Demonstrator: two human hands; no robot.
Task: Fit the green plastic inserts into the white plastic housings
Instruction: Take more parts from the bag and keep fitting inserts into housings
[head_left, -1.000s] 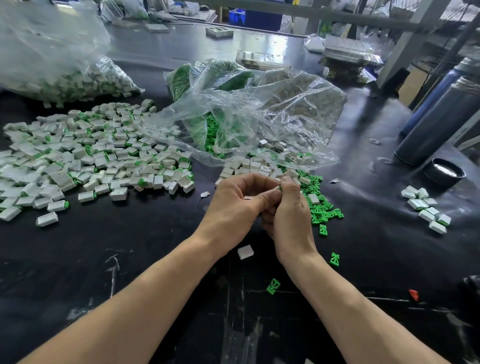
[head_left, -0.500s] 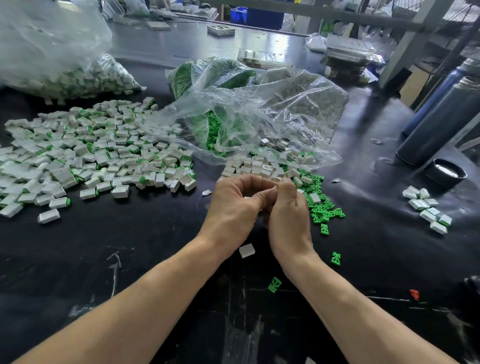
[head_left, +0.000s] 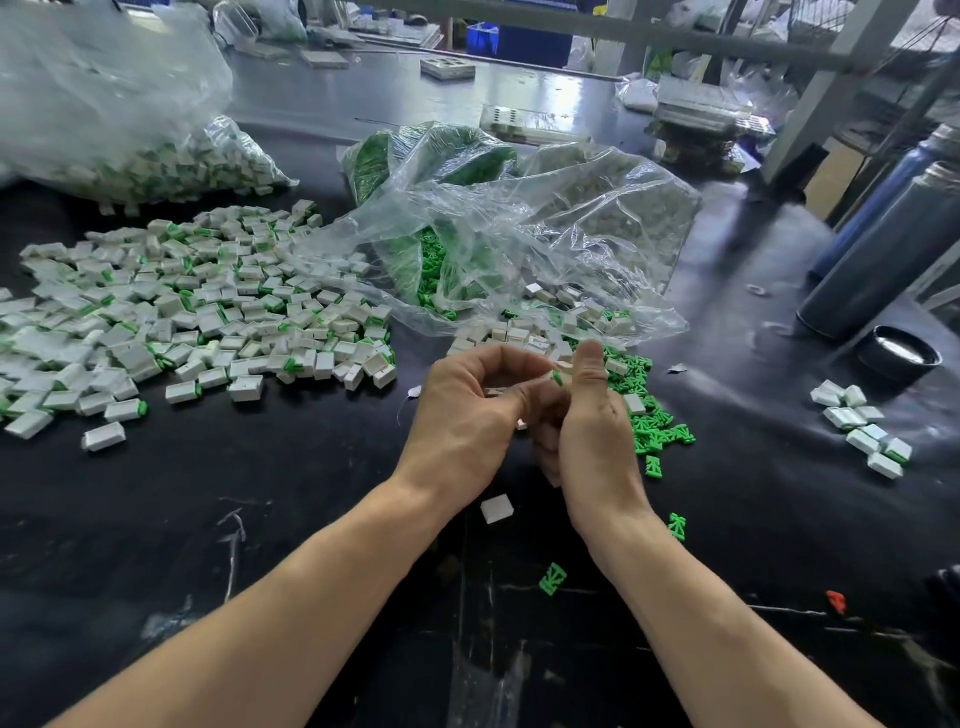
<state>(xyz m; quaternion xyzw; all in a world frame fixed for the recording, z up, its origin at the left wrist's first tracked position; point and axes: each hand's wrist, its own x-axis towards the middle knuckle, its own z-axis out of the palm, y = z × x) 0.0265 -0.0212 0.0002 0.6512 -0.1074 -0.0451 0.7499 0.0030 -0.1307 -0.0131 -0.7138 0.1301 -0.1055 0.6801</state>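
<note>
My left hand (head_left: 467, 415) and my right hand (head_left: 592, 436) meet over the middle of the black table. Between their fingertips sits a small white housing with a green insert (head_left: 557, 378) poking out; my left fingers curl round the housing, and my right thumb and fingers pinch the green end. Most of the piece is hidden by my fingers. Loose green inserts (head_left: 654, 431) lie just right of my right hand. White housings (head_left: 514, 332) spill from a clear bag (head_left: 545, 244) behind my hands.
A wide heap of white housings with green inserts (head_left: 197, 317) covers the table's left. A small group of them (head_left: 862, 426) lies at the right. One white housing (head_left: 497, 508) and stray green inserts (head_left: 552, 578) lie between my forearms. Dark cylinders (head_left: 883, 249) and a black cap (head_left: 900, 357) stand far right.
My hands have stayed together in the same spot. My right thumb has lifted a little, and the green end of the insert shows between the fingertips.
</note>
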